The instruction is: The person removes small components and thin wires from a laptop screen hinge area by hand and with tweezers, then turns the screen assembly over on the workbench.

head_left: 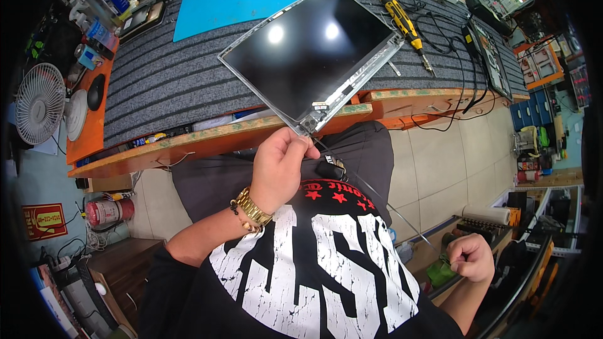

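A laptop screen (308, 56) in its silver lid lies tilted on the grey striped bench top, one corner jutting over the front edge toward me. My left hand (281, 166) is closed on that near corner, thumb and fingers pinching it beside the hinge. From this corner a long, thin grey strip (391, 205) runs taut down to the right, across my lap. Low at the right, my right hand (471, 257) is closed around its far end, well away from the screen. Its fingers partly hide the strip's end.
A yellow and black screwdriver (402, 20) lies right of the screen, near black cables (449, 47) and an opened laptop part (490, 56). Behind is a blue mat (207, 9). A white fan (41, 103) and black mouse (95, 91) stand left. Wooden drawer fronts (220, 141) jut below the bench.
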{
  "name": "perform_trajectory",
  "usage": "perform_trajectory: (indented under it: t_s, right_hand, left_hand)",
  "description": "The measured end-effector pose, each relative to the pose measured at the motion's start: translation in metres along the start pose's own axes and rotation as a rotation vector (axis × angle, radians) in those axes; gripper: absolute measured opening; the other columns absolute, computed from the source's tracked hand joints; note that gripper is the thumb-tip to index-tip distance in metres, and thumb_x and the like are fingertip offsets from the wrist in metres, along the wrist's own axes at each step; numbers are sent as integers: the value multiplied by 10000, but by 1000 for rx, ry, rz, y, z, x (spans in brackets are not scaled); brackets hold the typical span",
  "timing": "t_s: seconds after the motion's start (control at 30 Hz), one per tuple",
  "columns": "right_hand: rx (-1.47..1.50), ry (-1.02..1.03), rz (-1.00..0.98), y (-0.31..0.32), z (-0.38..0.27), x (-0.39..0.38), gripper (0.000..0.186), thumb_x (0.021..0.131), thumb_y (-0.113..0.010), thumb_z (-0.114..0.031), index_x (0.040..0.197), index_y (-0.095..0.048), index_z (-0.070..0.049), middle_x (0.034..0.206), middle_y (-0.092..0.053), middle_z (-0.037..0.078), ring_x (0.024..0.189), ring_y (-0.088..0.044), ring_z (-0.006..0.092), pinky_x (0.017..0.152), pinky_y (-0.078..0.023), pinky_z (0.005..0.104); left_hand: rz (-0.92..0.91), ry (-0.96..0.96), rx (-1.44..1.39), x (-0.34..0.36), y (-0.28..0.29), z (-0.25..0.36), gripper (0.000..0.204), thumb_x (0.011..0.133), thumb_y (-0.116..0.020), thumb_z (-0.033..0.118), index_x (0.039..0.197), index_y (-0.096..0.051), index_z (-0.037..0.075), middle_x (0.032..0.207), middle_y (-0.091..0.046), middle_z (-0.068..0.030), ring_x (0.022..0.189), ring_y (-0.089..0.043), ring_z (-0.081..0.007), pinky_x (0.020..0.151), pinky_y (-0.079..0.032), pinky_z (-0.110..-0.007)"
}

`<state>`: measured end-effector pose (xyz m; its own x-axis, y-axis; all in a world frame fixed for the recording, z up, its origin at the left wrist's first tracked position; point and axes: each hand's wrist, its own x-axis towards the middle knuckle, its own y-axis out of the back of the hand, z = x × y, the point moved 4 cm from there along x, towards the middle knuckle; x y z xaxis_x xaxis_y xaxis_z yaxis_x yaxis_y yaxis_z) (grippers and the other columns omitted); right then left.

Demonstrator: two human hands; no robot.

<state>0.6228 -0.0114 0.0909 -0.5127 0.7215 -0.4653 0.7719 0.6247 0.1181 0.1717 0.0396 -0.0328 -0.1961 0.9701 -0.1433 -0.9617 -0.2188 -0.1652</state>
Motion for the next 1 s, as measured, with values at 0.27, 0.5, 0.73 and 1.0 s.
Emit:
perform_trajectory:
  t_s: [0.27, 0.5, 0.73, 1.0]
  right_hand:
    - [-12, 3, -6, 0, 1, -1, 90, 691, -746, 44, 713, -667, 6, 645, -537, 0, 578, -427, 110, 544, -295, 328]
    - [-24, -6, -11, 1, 0, -1, 96, 686, -750, 38, 709, -665, 0, 640, -529, 0, 570, -424, 111, 542, -293, 331]
    - [-30, -8, -15, 1, 0, -2, 105, 692, -759, 27, 705, -661, -9, 641, -527, -4, 569, -428, 113, 542, -298, 332]
    - [-47, -3, -45, 2, -3, -3, 119, 694, -767, 20, 704, -652, -6, 637, -521, 1, 570, -428, 114, 543, -298, 333]
  left_hand:
    - [5, -8, 2, 0, 0, 1, 239, 1156, -613, 132, 1026, -724, -35, 966, -826, -96, 905, -748, -131, 889, -588, -310]
    - [0, -12, 14, 1, 1, 2, 240, 1154, -614, 131, 1026, -729, -35, 966, -825, -94, 904, -745, -131, 892, -588, -310]
    - [7, -16, -9, 1, 0, 2, 246, 1159, -613, 138, 1026, -730, -33, 961, -823, -92, 902, -743, -128, 891, -586, -311]
    - [-17, 1, 12, 0, 1, 1, 236, 1177, -594, 155, 1053, -724, 2, 990, -810, -73, 931, -734, -117, 925, -564, -303]
